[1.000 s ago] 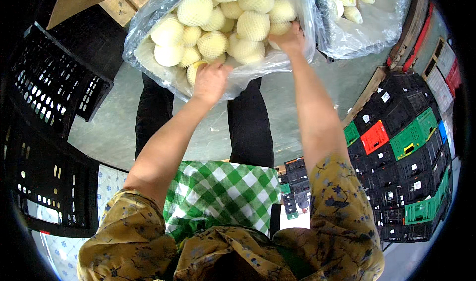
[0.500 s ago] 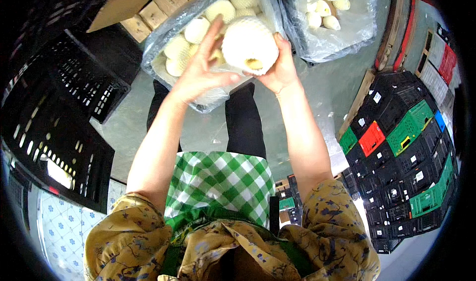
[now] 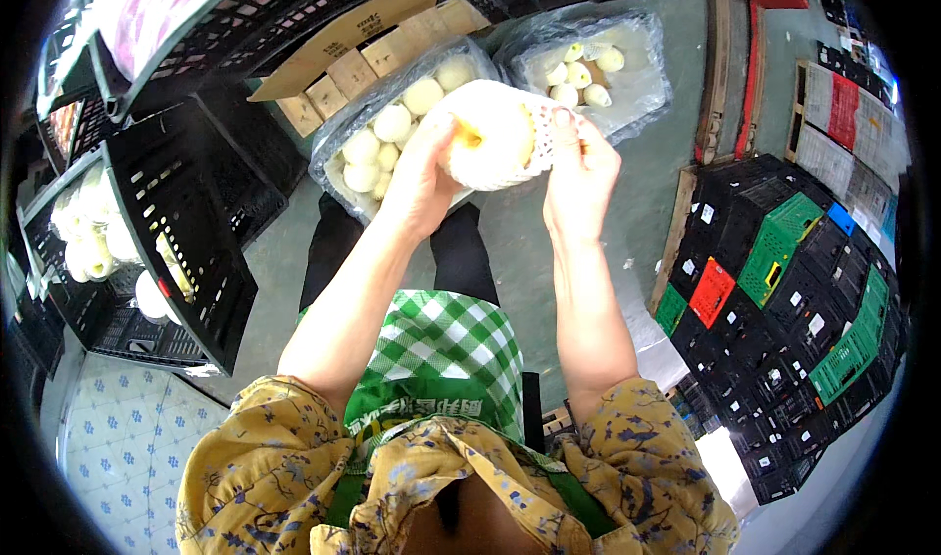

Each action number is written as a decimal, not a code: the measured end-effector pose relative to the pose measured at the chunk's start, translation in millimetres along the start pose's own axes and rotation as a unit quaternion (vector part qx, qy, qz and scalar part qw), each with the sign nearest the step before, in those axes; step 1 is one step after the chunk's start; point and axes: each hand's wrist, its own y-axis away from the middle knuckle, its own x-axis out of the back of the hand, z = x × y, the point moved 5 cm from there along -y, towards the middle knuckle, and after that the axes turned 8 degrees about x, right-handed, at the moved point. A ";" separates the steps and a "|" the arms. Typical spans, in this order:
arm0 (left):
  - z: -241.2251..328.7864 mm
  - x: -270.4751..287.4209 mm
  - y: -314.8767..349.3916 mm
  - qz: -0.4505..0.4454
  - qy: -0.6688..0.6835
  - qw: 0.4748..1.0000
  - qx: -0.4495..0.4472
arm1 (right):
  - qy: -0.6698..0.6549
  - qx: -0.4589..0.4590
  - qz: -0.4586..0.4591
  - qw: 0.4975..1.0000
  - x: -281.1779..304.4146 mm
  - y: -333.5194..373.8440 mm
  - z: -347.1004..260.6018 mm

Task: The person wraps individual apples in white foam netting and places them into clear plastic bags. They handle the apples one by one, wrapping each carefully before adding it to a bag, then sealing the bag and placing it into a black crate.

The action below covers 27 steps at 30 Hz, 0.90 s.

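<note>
A large, pale yellow round fruit (image 3: 493, 145) with a dimpled end is raised in front of me. White foam netting (image 3: 541, 142) wraps its right and lower part, while its left part is bare. My left hand (image 3: 417, 188) is closed around the fruit's left side, with the thumb near the dimple. On the right, my right hand (image 3: 580, 185) pinches the edge of the netting between thumb and fingers. Below and beyond lies a plastic-lined crate (image 3: 338, 134) of similar fruits, partly hidden by my left hand and the fruit.
A second lined container (image 3: 637, 75) with several pale fruits stands at the far right. At left, a black crate (image 3: 211, 251) stands by more netted fruits (image 3: 93, 227). An open cardboard box (image 3: 358, 31) lies beyond. Black, green and red crates (image 3: 774, 310) are stacked at right.
My left hand, spread beside the fruit before, now grips it. My right hand has gone from cupping the fruit to pinching the netting, pulled out rightward. The view has shifted, showing more at left.
</note>
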 end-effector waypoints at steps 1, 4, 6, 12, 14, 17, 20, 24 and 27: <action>1.1 -2.7 4.5 0.001 0.015 1.000 0.001 | -0.103 -0.034 -0.001 0.994 1.0 0.6 -2.2; 14.8 -3.5 11.6 -0.050 -0.087 0.995 0.001 | -0.118 -0.007 -0.018 0.993 8.0 7.1 -20.3; 26.4 -11.9 23.0 -0.036 -0.133 0.990 -0.014 | -0.060 0.049 -0.056 0.995 0.4 17.3 -44.7; 28.8 -18.3 41.1 -0.121 -0.086 0.989 -0.028 | -0.379 -0.173 -0.140 0.898 -17.2 36.8 -57.3; 18.0 -28.1 52.4 -0.188 0.011 0.981 0.039 | -0.392 -0.301 -0.084 0.865 -9.4 24.4 -60.4; -3.3 -32.9 59.9 -0.283 0.310 0.898 0.135 | -0.265 -0.211 -0.115 0.934 12.6 7.1 -32.2; -4.0 -38.0 65.3 -0.223 0.361 0.890 0.168 | 0.228 0.117 -0.175 0.951 11.7 17.8 -49.9; 0.3 -36.0 59.7 -0.198 0.332 0.908 0.163 | 0.232 0.320 -0.090 0.914 9.2 22.6 -129.3; 0.9 -38.7 62.2 -0.189 0.319 0.914 0.168 | 0.233 0.387 -0.239 0.860 -15.9 38.5 -149.5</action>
